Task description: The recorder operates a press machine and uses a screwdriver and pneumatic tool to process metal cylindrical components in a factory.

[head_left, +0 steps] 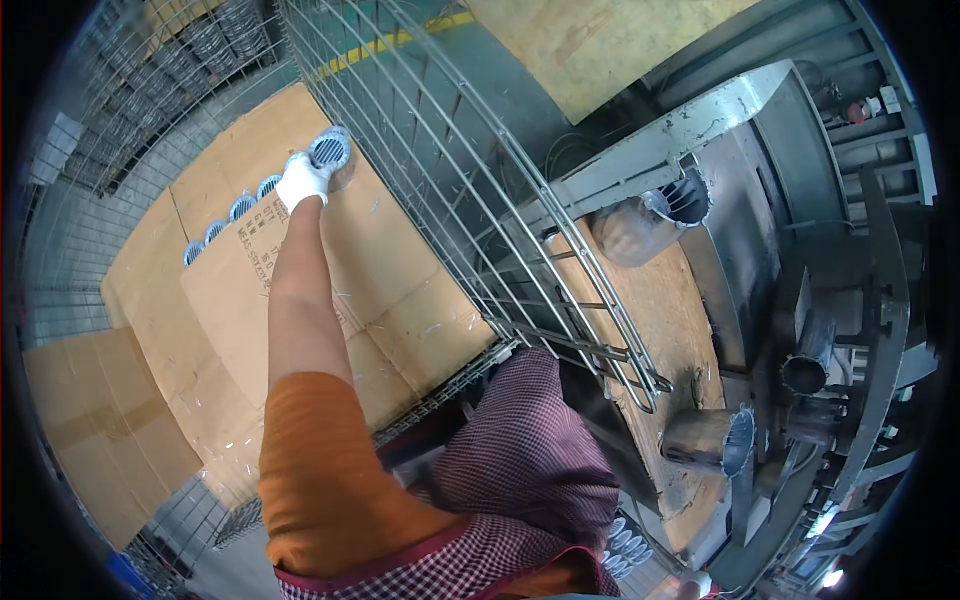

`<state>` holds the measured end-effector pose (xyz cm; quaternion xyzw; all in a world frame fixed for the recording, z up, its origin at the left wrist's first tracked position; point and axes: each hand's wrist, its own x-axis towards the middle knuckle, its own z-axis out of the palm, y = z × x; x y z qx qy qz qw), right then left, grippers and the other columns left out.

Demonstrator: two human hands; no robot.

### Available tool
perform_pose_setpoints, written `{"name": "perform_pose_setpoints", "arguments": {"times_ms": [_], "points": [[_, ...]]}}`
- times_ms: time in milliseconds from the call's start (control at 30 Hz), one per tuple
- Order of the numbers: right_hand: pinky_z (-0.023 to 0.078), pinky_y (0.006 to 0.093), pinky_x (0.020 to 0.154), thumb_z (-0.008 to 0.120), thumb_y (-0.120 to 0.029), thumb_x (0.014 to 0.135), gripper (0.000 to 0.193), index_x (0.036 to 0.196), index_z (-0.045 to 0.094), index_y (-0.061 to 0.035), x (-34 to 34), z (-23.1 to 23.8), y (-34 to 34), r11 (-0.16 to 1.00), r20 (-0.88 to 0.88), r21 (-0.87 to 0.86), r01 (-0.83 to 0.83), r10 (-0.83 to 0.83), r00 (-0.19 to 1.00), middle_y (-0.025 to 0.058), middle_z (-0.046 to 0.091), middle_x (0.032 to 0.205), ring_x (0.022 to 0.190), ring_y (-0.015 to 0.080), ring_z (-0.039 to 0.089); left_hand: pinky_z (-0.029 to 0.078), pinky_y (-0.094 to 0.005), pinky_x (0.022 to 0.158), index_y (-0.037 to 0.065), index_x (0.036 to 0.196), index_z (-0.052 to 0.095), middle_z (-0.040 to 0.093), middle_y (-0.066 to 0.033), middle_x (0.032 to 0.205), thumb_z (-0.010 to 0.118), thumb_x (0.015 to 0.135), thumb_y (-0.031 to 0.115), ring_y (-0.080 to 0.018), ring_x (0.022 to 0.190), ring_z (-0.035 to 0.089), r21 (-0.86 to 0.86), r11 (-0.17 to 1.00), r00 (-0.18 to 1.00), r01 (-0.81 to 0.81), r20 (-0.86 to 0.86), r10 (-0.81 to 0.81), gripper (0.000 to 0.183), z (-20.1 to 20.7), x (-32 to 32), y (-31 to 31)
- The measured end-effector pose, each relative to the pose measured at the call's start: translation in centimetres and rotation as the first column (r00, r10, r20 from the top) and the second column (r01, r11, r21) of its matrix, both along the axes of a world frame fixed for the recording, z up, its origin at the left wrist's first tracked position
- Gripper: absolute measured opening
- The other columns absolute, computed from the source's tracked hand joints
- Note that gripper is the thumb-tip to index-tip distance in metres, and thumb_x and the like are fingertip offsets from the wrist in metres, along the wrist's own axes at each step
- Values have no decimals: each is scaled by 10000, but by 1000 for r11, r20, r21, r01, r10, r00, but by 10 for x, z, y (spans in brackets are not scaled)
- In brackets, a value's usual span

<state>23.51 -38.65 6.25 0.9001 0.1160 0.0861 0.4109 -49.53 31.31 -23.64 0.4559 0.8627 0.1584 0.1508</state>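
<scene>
My left hand (303, 183), in a white glove, reaches far out over a cardboard sheet inside a wire cage. Its fingers are closed on a round grey metal part with slats across its face (329, 149). To its left, a row of similar round slatted parts (242, 207) stands along the edge of a printed cardboard piece (230, 285). At the lower edge shows a small bit of what looks like my right hand (694, 586), also gloved in white. Its fingers are hidden, so whether it holds anything cannot be told.
The cage's wire side (500, 140) rises right of my arm. Beyond it, metal cylinders with slatted ends (640, 232) rest on a worn wooden board (655, 345) by machinery (880, 300). Several coiled parts (625, 550) lie below. Stacked metal parts (165, 75) fill the far left.
</scene>
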Motion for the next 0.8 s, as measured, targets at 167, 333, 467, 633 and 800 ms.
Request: {"name": "perform_pose_setpoints", "arguments": {"times_ms": [167, 333, 467, 633, 800], "points": [[526, 440, 779, 600, -652, 753, 666, 856, 734, -8, 22, 1, -11, 999, -15, 3, -41, 41, 999, 201, 686, 907, 855, 351, 674, 524, -411, 809, 77, 994, 687, 694, -164, 944, 709, 720, 398, -327, 888, 672, 96, 978, 976, 183, -140, -169, 423, 29, 11, -51], [528, 441, 779, 604, -642, 755, 661, 868, 730, -3, 31, -3, -47, 998, -25, 29, -54, 55, 998, 206, 682, 921, 859, 353, 673, 518, -410, 730, 91, 875, 687, 690, -162, 845, 684, 691, 325, -315, 798, 680, -235, 762, 701, 603, -299, -647, 298, 87, 41, -139], [531, 443, 779, 608, -635, 757, 657, 877, 727, 0, 37, -4, -74, 995, -50, 39, -90, 91, 995, 210, 679, 933, 862, 355, 673, 464, -420, 778, 117, 860, 703, 670, -124, 988, 714, 656, 394, -274, 977, 636, -500, 474, 437, 725, -199, -877, 344, 97, 68, -198], [538, 446, 773, 658, -570, 739, 631, 911, 686, 37, 0, -2, -60, 933, 92, 344, -108, 81, 992, 236, 660, 947, 867, 372, 668, 423, -447, 965, 101, 1215, 641, 593, -155, 1263, 718, 672, 603, -307, 1226, 520, -186, 969, 958, 161, -207, -199, 744, 35, 80, -262], [521, 448, 786, 706, -501, 741, 591, 928, 661, 58, -8, -12, -65, 896, 137, 402, -188, 144, 980, 247, 649, 973, 894, 390, 650, 466, -372, 945, -18, 1267, 566, 617, -211, 1225, 745, 710, 559, -324, 1110, 607, -362, 911, 879, 197, 477, 0, 821, -80, 83, -292]]}}
